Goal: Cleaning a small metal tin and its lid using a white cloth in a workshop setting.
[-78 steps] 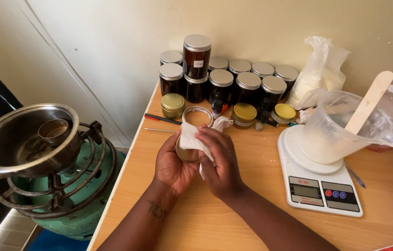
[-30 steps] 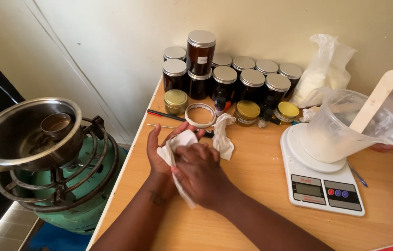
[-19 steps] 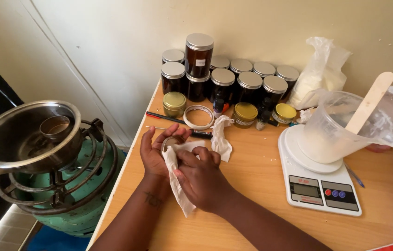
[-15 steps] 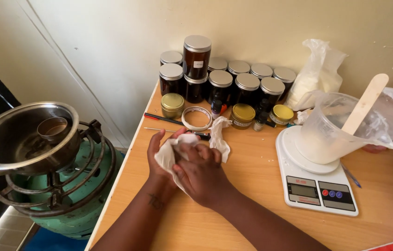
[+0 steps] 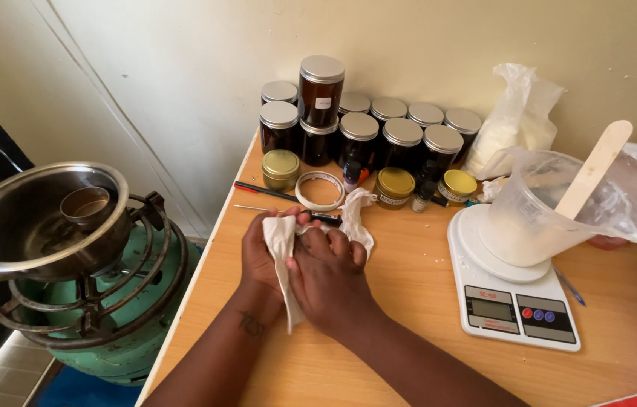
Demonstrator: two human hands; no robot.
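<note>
Both hands meet over the wooden table [image 5: 416, 301], wrapped around a crumpled white tissue [image 5: 283, 249]. My left hand [image 5: 262, 256] lies under the tissue, fingers curled up around it. My right hand [image 5: 327, 279] presses on top, rubbing the tissue against the left palm. One end of the tissue hangs down between the wrists, another tuft [image 5: 355, 215] sticks up past the fingers. Just beyond the fingertips an open small round tin [image 5: 319, 190] stands on the table.
Several dark jars with silver lids [image 5: 379, 139] line the wall, gold-lidded tins [image 5: 281, 167] in front. A white scale [image 5: 514, 301] carries a plastic jug [image 5: 545, 207] with a wooden stick. A steel pot [image 5: 39, 222] sits on a green gas burner [image 5: 115, 316] at left.
Earlier my hands held the small tin in the tissue; the tin now stands on the table and both hands rub the tissue between them, nearer to me.
</note>
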